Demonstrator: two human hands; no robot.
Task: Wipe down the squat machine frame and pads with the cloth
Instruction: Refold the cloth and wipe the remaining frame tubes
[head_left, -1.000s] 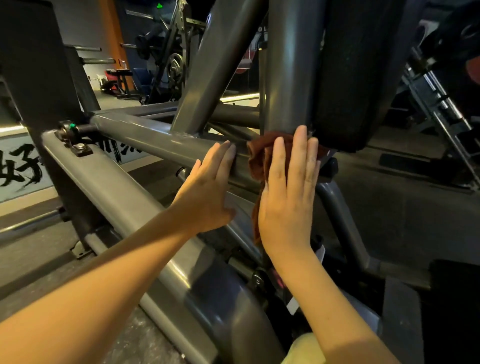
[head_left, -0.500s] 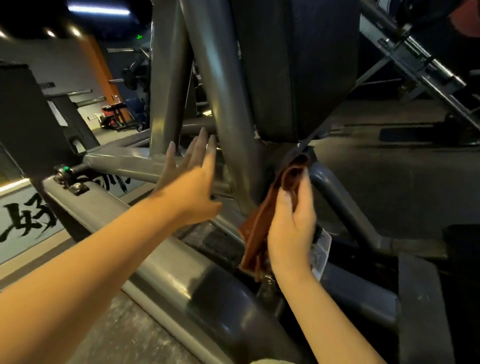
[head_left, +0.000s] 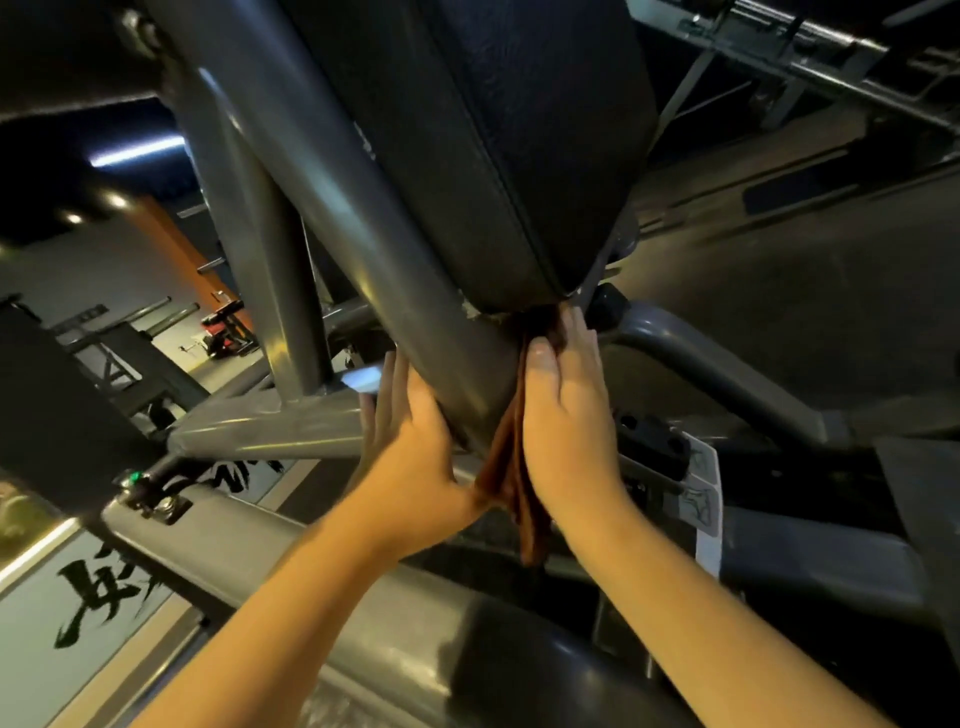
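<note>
My left hand (head_left: 410, 431) lies flat and bare against the left side of the slanted frame tube (head_left: 363, 234), fingers straight and holding nothing. My right hand (head_left: 566, 410) is flat too. Its straight fingers press the brown cloth (head_left: 519, 499) against the tube's right side, so the tube sits between my two palms. The cloth is trapped under that palm rather than gripped. Its top edge reaches the spot where the tube meets the bottom corner of the black pad (head_left: 493, 130), and the loose end hangs down past my wrist.

I judge the wipe-down to be somewhere in the middle and far from finished. The cloth is on the frame, just under the pad, so this stretch of tube is the part being cleaned now. Nothing on the steel tells me which sections are already done. The light is dim, and no damp streaks or dust lines show.

The pad's broad face has no cloth on it yet. The same goes for the thick lower rail (head_left: 363, 623) near me and the curved tube (head_left: 727, 374) running off to the right, past the white sticker (head_left: 701, 499). I would count all of these as still to do.
</note>
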